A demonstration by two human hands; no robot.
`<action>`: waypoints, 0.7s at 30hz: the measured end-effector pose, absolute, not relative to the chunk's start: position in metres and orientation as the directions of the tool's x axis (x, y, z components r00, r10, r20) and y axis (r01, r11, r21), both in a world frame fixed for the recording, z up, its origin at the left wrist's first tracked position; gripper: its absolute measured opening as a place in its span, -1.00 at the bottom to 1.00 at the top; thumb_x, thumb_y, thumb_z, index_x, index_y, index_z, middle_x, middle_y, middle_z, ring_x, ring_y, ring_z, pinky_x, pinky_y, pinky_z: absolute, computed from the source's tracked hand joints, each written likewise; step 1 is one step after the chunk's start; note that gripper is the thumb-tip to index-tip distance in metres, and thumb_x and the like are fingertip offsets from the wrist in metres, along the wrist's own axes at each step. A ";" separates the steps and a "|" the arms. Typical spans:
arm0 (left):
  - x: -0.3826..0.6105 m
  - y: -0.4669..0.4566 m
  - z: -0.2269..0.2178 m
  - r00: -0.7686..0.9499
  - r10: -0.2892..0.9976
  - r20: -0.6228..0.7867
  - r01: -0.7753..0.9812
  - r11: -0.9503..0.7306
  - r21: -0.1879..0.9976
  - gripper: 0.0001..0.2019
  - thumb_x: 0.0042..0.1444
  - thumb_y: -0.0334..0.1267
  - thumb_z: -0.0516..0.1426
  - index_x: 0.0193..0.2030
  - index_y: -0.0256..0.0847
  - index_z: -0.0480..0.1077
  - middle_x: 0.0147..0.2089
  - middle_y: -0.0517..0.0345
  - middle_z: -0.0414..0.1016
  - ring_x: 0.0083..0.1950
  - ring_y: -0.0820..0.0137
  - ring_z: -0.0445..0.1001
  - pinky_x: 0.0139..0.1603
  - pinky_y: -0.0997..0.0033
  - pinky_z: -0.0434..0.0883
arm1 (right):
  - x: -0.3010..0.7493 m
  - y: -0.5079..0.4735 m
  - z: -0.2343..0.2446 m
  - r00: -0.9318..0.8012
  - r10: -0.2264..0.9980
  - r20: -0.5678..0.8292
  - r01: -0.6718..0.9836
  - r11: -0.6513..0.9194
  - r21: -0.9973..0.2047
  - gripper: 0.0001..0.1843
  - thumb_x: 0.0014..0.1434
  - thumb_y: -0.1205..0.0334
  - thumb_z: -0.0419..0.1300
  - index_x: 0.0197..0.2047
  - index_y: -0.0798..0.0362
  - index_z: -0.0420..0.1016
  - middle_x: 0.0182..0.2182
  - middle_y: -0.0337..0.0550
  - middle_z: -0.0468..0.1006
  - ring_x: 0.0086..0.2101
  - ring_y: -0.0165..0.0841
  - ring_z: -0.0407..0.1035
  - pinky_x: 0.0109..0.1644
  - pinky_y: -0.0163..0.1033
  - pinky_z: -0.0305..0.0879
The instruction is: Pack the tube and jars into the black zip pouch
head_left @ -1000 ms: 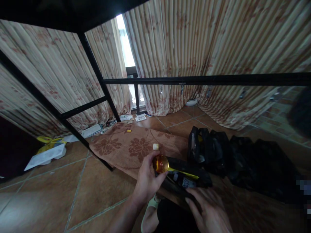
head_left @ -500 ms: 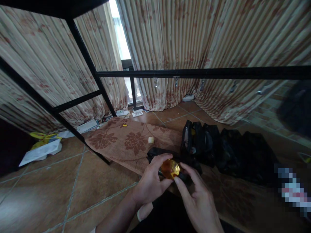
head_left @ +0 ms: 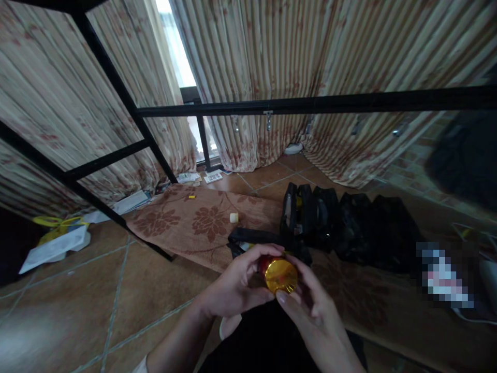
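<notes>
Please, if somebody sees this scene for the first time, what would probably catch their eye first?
Probably the round, shiny golden object, held between the left hand and the right hand low in the middle. After that, perhaps the bright gap between the striped curtains at the upper left, and the dark bags lined up right of centre.

No text, brand or number legible to us, dark printed marks noted on a white card [head_left: 213,177] near the window [head_left: 177,54], too small for us to read.
</notes>
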State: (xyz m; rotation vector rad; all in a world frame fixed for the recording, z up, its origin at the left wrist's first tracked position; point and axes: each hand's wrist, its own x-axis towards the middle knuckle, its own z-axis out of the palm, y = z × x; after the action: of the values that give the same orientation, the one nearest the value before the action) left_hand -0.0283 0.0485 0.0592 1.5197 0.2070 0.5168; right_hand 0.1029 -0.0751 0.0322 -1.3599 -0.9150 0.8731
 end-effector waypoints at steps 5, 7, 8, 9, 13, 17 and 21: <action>-0.023 0.042 0.051 0.896 0.431 0.110 -0.239 0.258 0.936 -0.42 0.04 -0.34 0.29 0.23 -0.10 0.29 0.31 -0.07 0.26 0.30 0.10 0.28 0.28 0.12 0.24 | 0.094 -0.077 0.029 0.504 0.864 -0.004 -0.131 0.071 -0.989 -0.44 0.13 0.02 0.30 0.15 -0.04 0.31 0.04 0.02 0.54 -0.04 -0.14 0.50 -0.07 -0.10 0.52; -0.020 0.037 0.045 0.889 0.447 0.100 -0.269 0.333 0.904 -0.41 0.05 -0.28 0.28 0.24 -0.09 0.28 0.31 -0.07 0.27 0.29 0.10 0.29 0.27 0.12 0.24 | 0.089 -0.078 0.028 0.541 0.840 -0.041 -0.200 0.082 -0.976 -0.46 0.12 0.03 0.31 0.12 -0.03 0.28 0.03 0.02 0.55 -0.05 -0.14 0.51 -0.07 -0.09 0.53; -0.019 0.034 0.042 0.884 0.457 0.094 -0.283 0.365 0.887 -0.41 0.05 -0.26 0.28 0.24 -0.10 0.28 0.32 -0.07 0.26 0.30 0.10 0.28 0.27 0.13 0.24 | 0.087 -0.078 0.028 0.553 0.831 -0.061 -0.238 0.088 -0.967 -0.47 0.12 0.03 0.31 0.10 -0.04 0.27 0.02 0.01 0.55 -0.06 -0.15 0.52 -0.06 -0.09 0.53; -0.017 0.032 0.038 0.877 0.473 0.086 -0.297 0.394 0.870 -0.42 0.06 -0.24 0.27 0.23 -0.11 0.28 0.33 -0.07 0.24 0.31 0.09 0.26 0.28 0.13 0.23 | 0.086 -0.079 0.027 0.560 0.824 -0.081 -0.274 0.092 -0.957 -0.49 0.13 0.03 0.31 0.08 -0.05 0.25 0.00 0.00 0.56 -0.06 -0.16 0.52 -0.06 -0.08 0.53; -0.016 0.029 0.031 0.868 0.497 0.003 -0.303 0.525 0.796 -0.47 0.10 -0.22 0.21 0.24 -0.13 0.29 0.32 -0.08 0.27 0.31 0.09 0.27 0.30 0.09 0.18 | 0.082 -0.081 0.023 0.564 0.820 -0.097 -0.319 0.108 -0.942 -0.57 0.13 0.01 0.30 -0.04 -0.05 0.24 -0.10 -0.06 0.58 -0.18 -0.20 0.56 -0.09 -0.06 0.54; -0.018 0.034 0.031 0.895 0.447 -0.010 -0.290 0.598 0.747 -0.44 0.12 -0.16 0.15 0.28 -0.16 0.25 0.27 -0.12 0.33 0.29 0.06 0.30 0.31 -0.01 0.15 | 0.084 -0.081 0.016 0.530 0.846 -0.059 -0.229 0.075 -0.971 -0.62 0.11 0.01 0.32 -0.16 -0.01 0.26 -0.24 -0.12 0.59 -0.37 -0.31 0.54 -0.30 -0.22 0.53; -0.019 0.037 0.031 0.908 0.420 0.008 -0.286 0.604 0.744 -0.42 0.11 -0.13 0.14 0.28 -0.21 0.25 0.20 -0.14 0.40 0.26 0.05 0.33 0.33 0.01 0.12 | 0.087 -0.084 0.016 0.594 0.804 0.032 0.064 -0.007 -0.998 -0.56 0.12 0.05 0.31 -0.01 0.01 0.31 -0.21 -0.07 0.57 -0.35 -0.34 0.51 -0.31 -0.27 0.51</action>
State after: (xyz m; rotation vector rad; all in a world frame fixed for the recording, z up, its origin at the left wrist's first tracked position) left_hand -0.0193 0.0369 0.0309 0.8274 0.1740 0.4106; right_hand 0.0869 -0.0838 0.0159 -1.4807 -0.7759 0.6883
